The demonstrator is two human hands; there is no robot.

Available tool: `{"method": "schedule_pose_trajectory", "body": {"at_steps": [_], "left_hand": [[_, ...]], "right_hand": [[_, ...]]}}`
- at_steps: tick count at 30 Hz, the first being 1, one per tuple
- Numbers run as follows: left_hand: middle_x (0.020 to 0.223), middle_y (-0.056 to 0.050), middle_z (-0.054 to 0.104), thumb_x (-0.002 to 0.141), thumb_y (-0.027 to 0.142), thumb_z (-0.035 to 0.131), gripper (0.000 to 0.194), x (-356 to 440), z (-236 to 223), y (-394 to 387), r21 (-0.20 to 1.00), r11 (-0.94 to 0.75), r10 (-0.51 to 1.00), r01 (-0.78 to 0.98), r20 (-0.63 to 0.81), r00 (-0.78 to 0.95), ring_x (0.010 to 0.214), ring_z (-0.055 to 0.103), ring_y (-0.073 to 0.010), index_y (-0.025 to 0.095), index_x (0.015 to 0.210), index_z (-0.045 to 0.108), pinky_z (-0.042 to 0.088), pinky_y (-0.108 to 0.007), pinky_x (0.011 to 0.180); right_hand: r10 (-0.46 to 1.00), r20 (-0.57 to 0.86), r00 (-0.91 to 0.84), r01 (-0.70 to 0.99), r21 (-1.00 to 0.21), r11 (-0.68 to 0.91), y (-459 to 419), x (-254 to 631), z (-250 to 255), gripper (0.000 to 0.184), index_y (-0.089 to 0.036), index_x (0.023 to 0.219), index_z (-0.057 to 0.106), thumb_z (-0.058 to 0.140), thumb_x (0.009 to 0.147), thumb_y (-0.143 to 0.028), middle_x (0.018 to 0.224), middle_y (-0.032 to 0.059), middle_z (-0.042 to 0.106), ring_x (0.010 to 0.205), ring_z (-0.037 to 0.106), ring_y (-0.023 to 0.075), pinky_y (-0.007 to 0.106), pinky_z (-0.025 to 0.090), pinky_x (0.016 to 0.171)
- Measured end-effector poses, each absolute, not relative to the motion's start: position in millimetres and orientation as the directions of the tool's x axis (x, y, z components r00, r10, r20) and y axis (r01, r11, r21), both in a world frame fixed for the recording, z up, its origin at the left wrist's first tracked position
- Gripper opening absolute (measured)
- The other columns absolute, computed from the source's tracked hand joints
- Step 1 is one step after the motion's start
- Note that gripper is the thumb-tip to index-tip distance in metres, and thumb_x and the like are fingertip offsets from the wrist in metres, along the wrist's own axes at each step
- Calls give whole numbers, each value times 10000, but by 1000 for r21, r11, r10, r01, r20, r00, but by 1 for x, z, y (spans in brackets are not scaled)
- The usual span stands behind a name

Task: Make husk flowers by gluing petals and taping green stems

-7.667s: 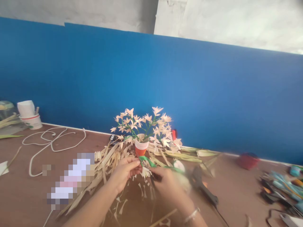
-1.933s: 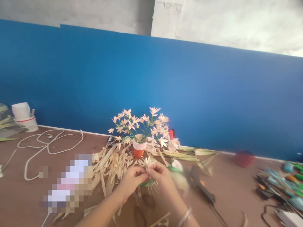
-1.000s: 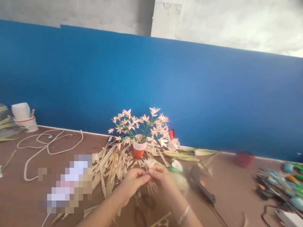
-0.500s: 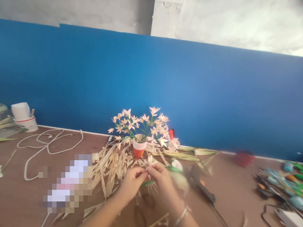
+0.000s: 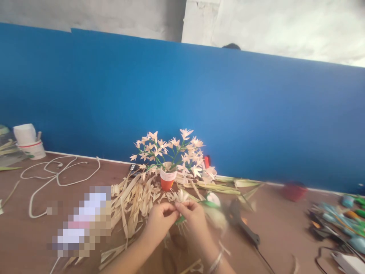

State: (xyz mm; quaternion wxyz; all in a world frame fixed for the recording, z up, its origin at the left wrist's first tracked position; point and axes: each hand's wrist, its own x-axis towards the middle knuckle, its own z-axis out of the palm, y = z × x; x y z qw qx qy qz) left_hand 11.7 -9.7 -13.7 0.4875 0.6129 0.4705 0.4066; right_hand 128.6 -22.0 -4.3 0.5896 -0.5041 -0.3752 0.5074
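Observation:
My left hand (image 5: 160, 220) and my right hand (image 5: 194, 217) meet fingertip to fingertip in front of the cup, both closed in a pinch. A pale corn husk flower (image 5: 181, 196) rises just above the pinched fingers, which grip its base; the exact grip is hidden. A bit of green stem or tape (image 5: 180, 219) shows beneath the fingers. Behind stands a red and white paper cup (image 5: 167, 180) holding several finished husk flowers (image 5: 186, 148) on green stems. Dry corn husk strips (image 5: 139, 196) lie left of my hands.
A black glue gun (image 5: 246, 228) with a cord lies to the right, near a white and green roll (image 5: 212, 199). White cables (image 5: 58, 175) curl on the left. A pile of tools and coloured items (image 5: 339, 224) sits far right. A blue partition (image 5: 171, 91) bounds the table behind.
My fingertips have shifted slightly, the right hand a little left, still pinched together at the flower. The top of a dark head now shows above the partition.

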Motion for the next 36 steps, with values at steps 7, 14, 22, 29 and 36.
{"method": "schedule_pose_trajectory", "body": {"at_steps": [7, 14, 22, 29, 36], "left_hand": [[620, -36, 650, 742, 291, 528, 225, 11, -9, -15, 956, -155, 965, 249, 93, 246, 612, 549, -174, 138, 653, 667, 398, -254, 588], [677, -47, 678, 766, 280, 509, 221, 11, -13, -15, 947, -200, 955, 252, 131, 265, 665, 579, -198, 151, 706, 677, 411, -264, 628], [588, -18, 618, 734, 388, 580, 290, 9, -10, -10, 999, 5, 939, -53, 13, 343, 619, 544, -157, 140, 584, 600, 409, -257, 630], [580, -16, 631, 689, 343, 602, 234, 10, -7, -8, 999, 24, 938, 41, -37, 345, 594, 533, -151, 133, 594, 641, 392, -253, 600], [508, 13, 559, 677, 291, 570, 218, 10, -9, -7, 994, -25, 948, 104, -9, 318, 524, 467, -125, 129, 541, 620, 341, -240, 536]], "right_hand": [[959, -24, 284, -143, -990, 17, -22, 128, -8, 328, -172, 506, 525, 790, 504, -365, 481, -38, 509, 478, 445, 104, 243, 366, 503], [957, -15, 288, -141, -990, 27, -22, 126, -10, 336, -174, 493, 509, 784, 509, -366, 477, -44, 491, 477, 433, 102, 241, 355, 505], [995, -30, -95, -302, -951, -58, -20, 134, -3, 228, -150, 582, 620, 722, 628, -348, 518, -19, 547, 504, 470, 105, 233, 351, 525], [992, -123, 1, -334, -935, -116, -23, 135, -3, 243, -148, 519, 607, 763, 574, -325, 504, -18, 555, 506, 468, 102, 234, 357, 542], [988, -107, 107, -267, -961, -75, -23, 130, -4, 244, -148, 486, 600, 779, 522, -310, 483, -22, 541, 503, 461, 108, 245, 367, 546]]}}
